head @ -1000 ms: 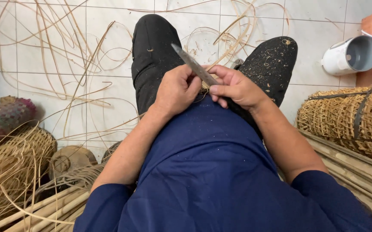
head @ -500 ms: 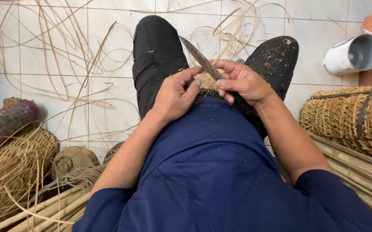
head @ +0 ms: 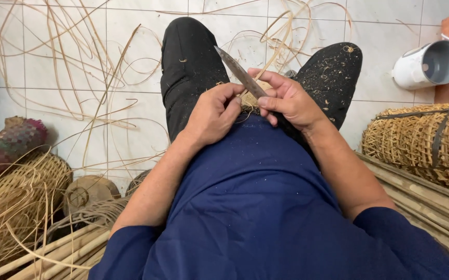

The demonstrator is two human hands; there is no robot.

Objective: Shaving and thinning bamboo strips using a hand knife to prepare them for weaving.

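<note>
I sit on a tiled floor with my black-trousered knees raised. My right hand (head: 289, 101) grips a long grey knife (head: 237, 71), its blade pointing up and left past my fingers. My left hand (head: 211, 116) is closed beside it, pinching a small tan woven piece (head: 249, 99) that sits between both hands over my lap. Most of that piece is hidden by my fingers. Wood shavings dot my right trouser leg (head: 331, 78).
Loose rattan strips (head: 84, 88) curl over the white tiles. A woven roll (head: 424, 140) and flat bamboo slats (head: 432, 207) lie to my right, a white cup (head: 426, 65) behind them. Baskets and fibre bundles (head: 12, 202) crowd my left, beside a patterned woven item (head: 6, 145).
The knife has tilted more upright and shifted slightly left. My hands have drawn closer together around the woven piece, which showed more half a second ago.
</note>
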